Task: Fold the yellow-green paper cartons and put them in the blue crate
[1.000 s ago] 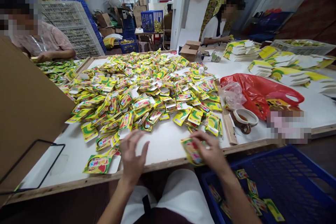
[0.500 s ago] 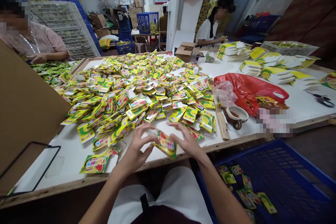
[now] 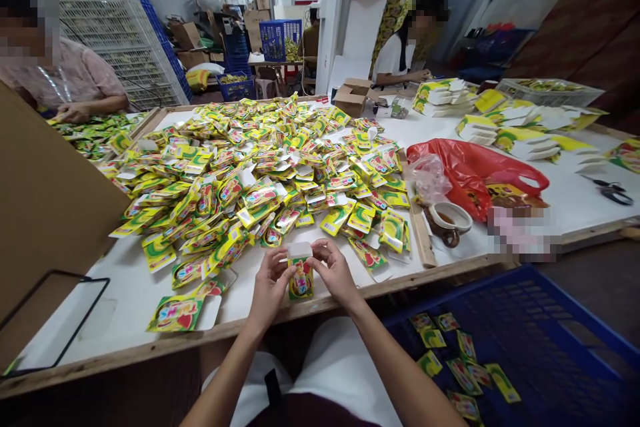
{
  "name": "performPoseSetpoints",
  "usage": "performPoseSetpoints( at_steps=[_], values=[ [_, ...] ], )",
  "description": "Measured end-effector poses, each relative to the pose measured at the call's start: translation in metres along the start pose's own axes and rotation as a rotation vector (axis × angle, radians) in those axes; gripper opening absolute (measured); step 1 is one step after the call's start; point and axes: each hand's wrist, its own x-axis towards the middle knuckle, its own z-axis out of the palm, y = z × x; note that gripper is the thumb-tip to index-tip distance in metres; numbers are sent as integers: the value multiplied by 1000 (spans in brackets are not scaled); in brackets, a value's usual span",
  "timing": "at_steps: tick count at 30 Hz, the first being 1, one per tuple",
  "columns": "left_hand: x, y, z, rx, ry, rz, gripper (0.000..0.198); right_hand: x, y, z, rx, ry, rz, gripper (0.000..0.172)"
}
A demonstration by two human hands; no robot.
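A small yellow-and-green printed carton (image 3: 301, 280) stands upright between my hands at the table's front edge, its white top flap raised. My left hand (image 3: 270, 283) pinches its left side near the top, thumb on the front. On the other side, my right hand (image 3: 336, 272) grips the upper right corner the same way. Just beyond my fingers spreads a large heap of similar cartons (image 3: 280, 167), many with white flaps sticking out. One carton (image 3: 175, 313) lies flat at the front left.
A blue crate (image 3: 550, 340) with several cartons stands low on the right. A wooden strip (image 3: 423, 233) borders the heap; beyond it are a cup (image 3: 451, 217), a red plastic bag (image 3: 465, 170) and scissors (image 3: 615, 193). Cardboard (image 3: 50, 213) rises at left. Co-workers sit at far left and back right.
The carton has turned from tilted and blurred to upright with its flap up. Both hands have closed in on its upper sides. Another carton now shows in the blue crate.
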Motion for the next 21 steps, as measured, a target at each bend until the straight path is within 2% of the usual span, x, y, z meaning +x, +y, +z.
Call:
performPoseSetpoints(
  at_steps=[6,10,12,17,21],
  values=[
    [8,-4,-14,141,-45,-68,22,5,-7,0,-205,-159,32,14],
    [6,-4,-8,148,5,32,17,6,-5,6,-176,-79,-13,11],
    [5,-4,-4,105,30,65,20,4,-5,8,-123,-29,-24,18],
    [-1,3,3,220,28,103,15,-2,-14,6,-190,-102,-98,13],
    [-5,10,8,243,83,90,16,-4,-22,10,-226,-58,-120,16]
  ],
)
